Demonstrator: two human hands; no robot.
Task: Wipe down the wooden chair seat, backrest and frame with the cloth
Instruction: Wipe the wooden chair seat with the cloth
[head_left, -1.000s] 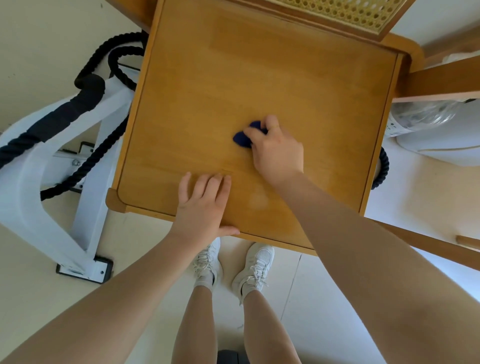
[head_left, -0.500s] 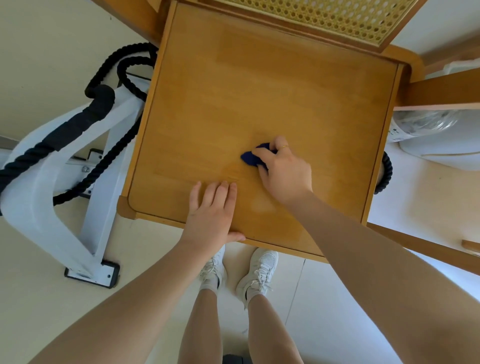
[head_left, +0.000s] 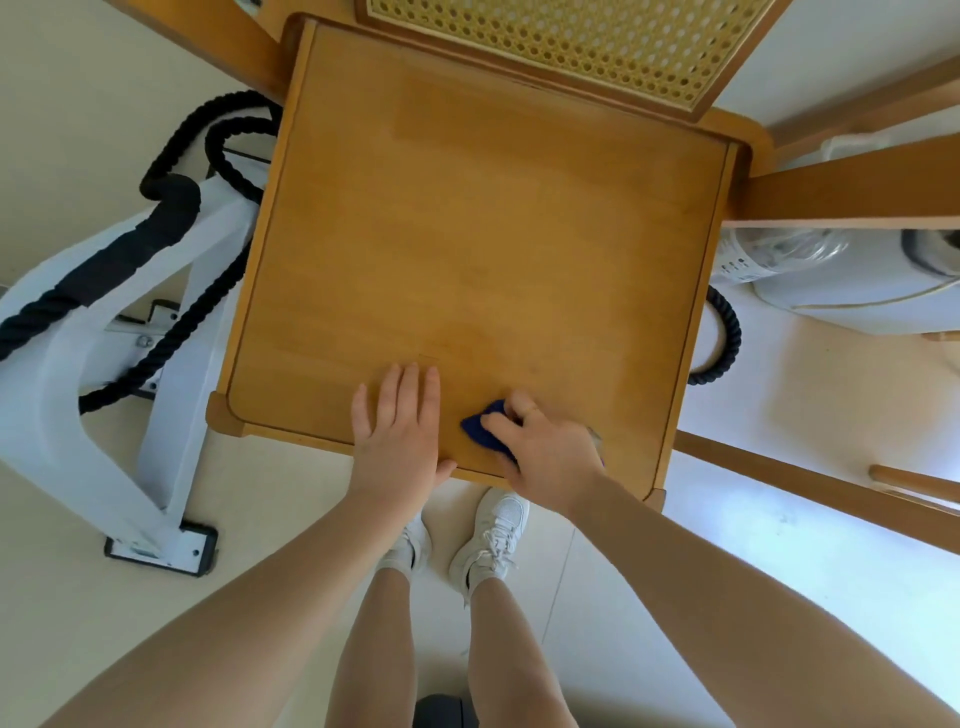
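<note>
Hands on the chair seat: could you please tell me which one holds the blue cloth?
The right hand grips the blue cloth near the seat's front edge; the left hand lies flat, holding nothing.

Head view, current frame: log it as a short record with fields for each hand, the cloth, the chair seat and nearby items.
left hand: flat on seat, near front edge
right hand: grip on cloth, pressing it to seat
cloth: blue, mostly hidden under hand
seat: wooden, front part being wiped
backrest: woven cane, untouched
nearby: black rope on white frame
</note>
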